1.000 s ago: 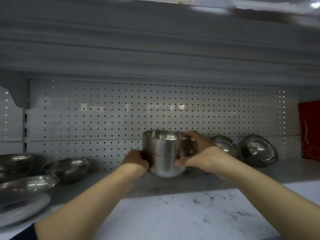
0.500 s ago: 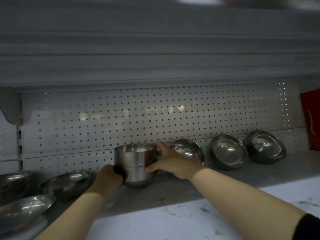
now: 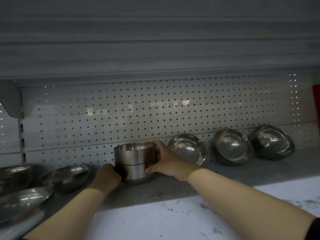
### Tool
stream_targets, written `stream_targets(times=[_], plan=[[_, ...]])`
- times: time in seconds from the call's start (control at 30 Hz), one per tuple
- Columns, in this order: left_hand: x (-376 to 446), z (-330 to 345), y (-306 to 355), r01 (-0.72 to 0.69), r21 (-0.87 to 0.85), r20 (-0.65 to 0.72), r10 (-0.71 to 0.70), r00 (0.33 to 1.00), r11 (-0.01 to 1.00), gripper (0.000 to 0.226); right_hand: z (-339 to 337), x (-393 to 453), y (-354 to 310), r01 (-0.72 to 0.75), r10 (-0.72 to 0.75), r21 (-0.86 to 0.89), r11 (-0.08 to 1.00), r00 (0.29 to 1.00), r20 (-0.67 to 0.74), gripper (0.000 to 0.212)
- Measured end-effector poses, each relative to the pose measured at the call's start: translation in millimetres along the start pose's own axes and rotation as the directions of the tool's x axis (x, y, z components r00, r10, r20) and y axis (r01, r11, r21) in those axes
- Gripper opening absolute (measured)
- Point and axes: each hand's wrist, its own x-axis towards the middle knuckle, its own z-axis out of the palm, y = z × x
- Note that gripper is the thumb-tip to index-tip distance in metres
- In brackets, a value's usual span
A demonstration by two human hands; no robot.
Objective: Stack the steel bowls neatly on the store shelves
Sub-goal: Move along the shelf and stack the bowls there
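Clearly both hands clasp the stacked steel bowls [image 3: 135, 163] on the shelf [image 3: 173, 191], left hand [image 3: 108, 174] low, right hand [image 3: 164, 161] at the seam; just right of the stack, three bowls lean. Likely light, rigid, slippery steel, best held by the walls

Dim, soft blur, glints on steel, wide-angle bowing
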Motion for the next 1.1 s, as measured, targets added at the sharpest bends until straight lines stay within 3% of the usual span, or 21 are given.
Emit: stream_targets(times=[0.03,0.17,0.23,0.3,0.37,0.43,0.47,0.5,0.57,0.67,0.77,0.87,1.1], plan=[[-3.6,-1.6,0.4,-0.024,0.058,0.015,0.023,1.000,0.998,0.004,-0.4,-0.3,-0.5,0.001,-0.001,-0.015,1.000,1.000,0.003,0.088],[-20.5,-13.6,9.7,-0.160,0.352,0.100,0.133,0.986,0.922,0.011,-8.5,-5.3,-13.9,-0.006,0.005,-0.146,0.989,1.000,-0.008,0.078],[-32.5,-25.2,26.6,-0.226,0.483,0.108,0.198,0.974,0.846,0.015,-18.9,-10.1,-33.8,0.049,-0.087,-0.200,0.979,0.979,-0.186,0.051],[-49.0,-36.5,50.9,-0.262,0.506,0.087,0.254,0.963,0.822,0.019,-36.5,-16.9,-61.2,0.159,-0.219,-0.167,0.973,0.861,-0.458,0.030],[-63.1,-42.6,77.5,-0.282,0.465,0.025,0.306,0.952,0.839,0.013,-61.5,-27.5,-90.0,0.304,-0.352,-0.188,0.934,0.699,-0.623,0.028],[-71.8,-38.3,104.7,-0.323,0.446,-0.003,0.362,0.932,0.834,0.019,-87.4,-38.0,-106.7,0.355,-0.528,-0.390,0.850,0.566,-0.633,0.030],[-73.3,-31.2,116.3,-0.353,0.435,0.010,0.387,0.922,0.828,0.017,-98.3,-41.6,-107.5,0.332,-0.588,-0.489,0.807,0.538,-0.604,0.030],[-76.3,-23.2,126.1,-0.379,0.414,0.030,0.403,0.915,0.828,0.014,-107.1,-43.6,-103.5,0.284,-0.613,-0.563,0.776,0.550,-0.568,0.030],[-77.0,-0.7,137.2,-0.426,0.385,0.067,0.435,0.898,0.819,0.019,-117.0,-44.4,-83.4,0.156,-0.579,-0.663,0.732,0.656,-0.484,0.034],[-71.2,36.4,129.9,-0.454,0.408,0.076,0.466,0.881,0.792,0.028,-115.3,-45.5,-28.5,-0.025,-0.383,-0.762,0.647,0.854,-0.352,0.048],[-55.1,63.5,110.8,-0.454,0.345,0.104,0.448,0.888,0.821,0.030,-112.7,-51.0,22.7,-0.097,-0.183,-0.824,0.558,0.954,-0.236,0.055],[-41.9,75.9,95.1,-0.499,0.310,0.211,0.453,0.866,0.809,0.038,-118.9,-50.8,45.7,-0.084,-0.051,-0.815,0.573,0.989,-0.138,0.071],[-40.8,84.6,88.0,-0.581,0.183,0.284,0.523,0.804,0.793,0.049,-115.3,-47.8,58.9,-0.102,0.042,-0.795,0.598,0.994,-0.096,0.055]])
